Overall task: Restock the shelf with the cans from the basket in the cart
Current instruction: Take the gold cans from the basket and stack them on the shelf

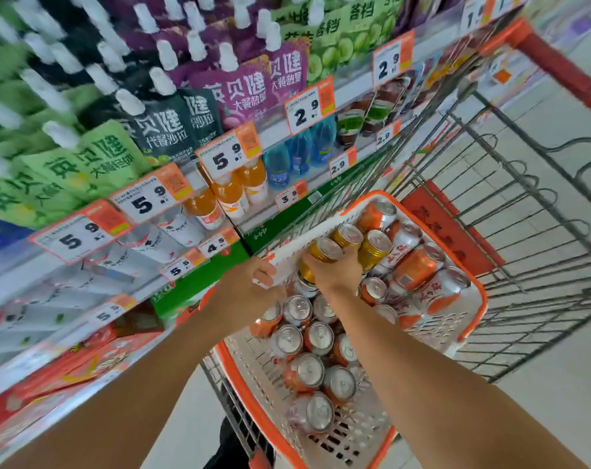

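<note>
A shop aisle: shelves (pixel 145 292) with price tags (pixel 81 236) fill the left, a wire cart (pixel 531 184) stands at right. In it sits an orange-rimmed white basket (pixel 475 292) packed with cans (pixel 307 370). The right hand (pixel 338 270) reaches in, its fingers (pixel 350 253) curled over a gold can (pixel 323 252) at the basket's far left side. The left hand (pixel 253 282) grips the basket rim, fingers closed around it. The gold can's lower part is hidden by the hand; shelves are motion-blurred. Bottles (pixel 233 194) and pouches (pixel 240 93) stand on the upper shelves.
</note>
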